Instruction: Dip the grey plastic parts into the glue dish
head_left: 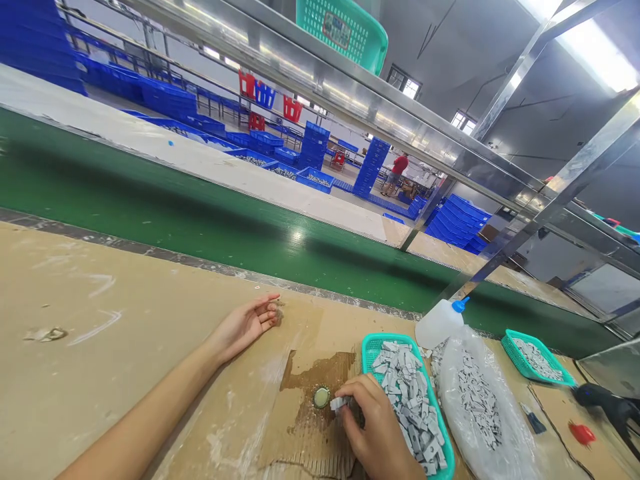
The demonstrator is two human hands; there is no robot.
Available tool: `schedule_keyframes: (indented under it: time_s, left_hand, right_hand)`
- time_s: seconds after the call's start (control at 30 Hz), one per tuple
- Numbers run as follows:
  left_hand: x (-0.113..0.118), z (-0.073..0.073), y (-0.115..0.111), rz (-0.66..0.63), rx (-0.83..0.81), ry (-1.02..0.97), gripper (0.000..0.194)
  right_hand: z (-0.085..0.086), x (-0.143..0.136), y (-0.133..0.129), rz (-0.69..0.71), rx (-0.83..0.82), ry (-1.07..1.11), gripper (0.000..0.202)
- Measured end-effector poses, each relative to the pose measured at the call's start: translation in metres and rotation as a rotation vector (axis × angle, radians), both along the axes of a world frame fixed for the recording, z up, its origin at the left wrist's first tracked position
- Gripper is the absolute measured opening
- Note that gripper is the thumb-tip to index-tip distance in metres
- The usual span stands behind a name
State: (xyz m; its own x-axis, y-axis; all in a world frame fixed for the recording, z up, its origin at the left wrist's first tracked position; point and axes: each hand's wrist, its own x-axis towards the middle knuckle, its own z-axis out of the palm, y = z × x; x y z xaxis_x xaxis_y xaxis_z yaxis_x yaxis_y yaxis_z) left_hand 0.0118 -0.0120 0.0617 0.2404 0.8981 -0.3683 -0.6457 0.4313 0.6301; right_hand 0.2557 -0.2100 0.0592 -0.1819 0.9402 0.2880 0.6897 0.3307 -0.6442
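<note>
On stained brown cardboard (310, 393), beside a small round greenish cap (321, 397), the right hand (377, 427) pinches a small grey plastic piece (339, 403), just left of a teal basket (370, 347) of such pieces, while the left hand (247, 323) rests open, palm up, well apart.

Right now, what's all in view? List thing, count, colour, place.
small grey part: one, grey, pinched in the right hand's fingers on the cardboard
round cap: one, greenish, on the stained cardboard beside the part
near tray: one, teal, full of grey parts, right of the cap
plastic bag: one, clear, grey parts inside, right of the near tray
squeeze bottle: one, white with blue tip, behind the tray
far tray: one, teal, at right
conveyor belt: one, green, beyond the bench
crates: many, blue, background
left hand: resting palm up on the bench
right hand: holding the part
</note>
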Motion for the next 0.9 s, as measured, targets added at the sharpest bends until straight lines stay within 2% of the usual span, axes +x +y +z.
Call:
schedule_keyframes:
  time_s: [0.33,0.6,0.9]
  left_hand:
    - [0.0005,0.0005,-0.0004,0.005,-0.005,-0.007,0.023]
    - [0.0005,0.0057,-0.0023,0.004,-0.008,0.002,0.022]
    - [0.0019,0.0035,-0.0010,0.003,-0.007,-0.009,0.021]
  right_hand:
    - [0.0007,-0.0002,0.0002,-0.008,-0.010,-0.016,0.039]
    - [-0.0005,0.0002,0.0005,-0.003,-0.005,-0.029,0.029]
    - [-0.0034,0.0001,0.0002,-0.018,0.037,-0.052,0.027]
